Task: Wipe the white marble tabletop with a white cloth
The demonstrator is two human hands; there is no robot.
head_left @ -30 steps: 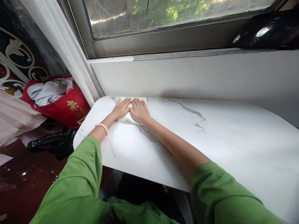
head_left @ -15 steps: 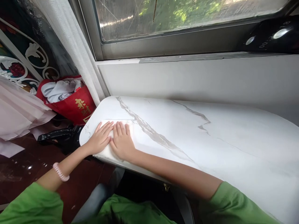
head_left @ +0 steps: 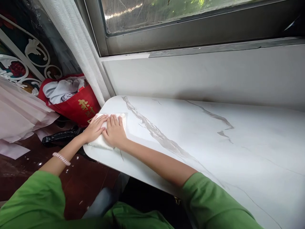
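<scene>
Marbled tabletop (head_left: 209, 149) below window (head_left: 166, 12) has white cloth (head_left: 101, 143) at left end, left hand (head_left: 94, 129) and right hand (head_left: 115, 134) flat on it, fingers slightly spread, contact made, overall progress unclear.

Legible wording: none confirmed. Gold Chinese-style characters (head_left: 84, 105) are printed on the outer face of the red bag (head_left: 68, 112). The uppermost is the largest and clearest, yet too stylised to read with certainty. A second, thinner character sits below and to its right, blurred. A further gold mark at the lower edge shows only partly; unreadable.
</scene>
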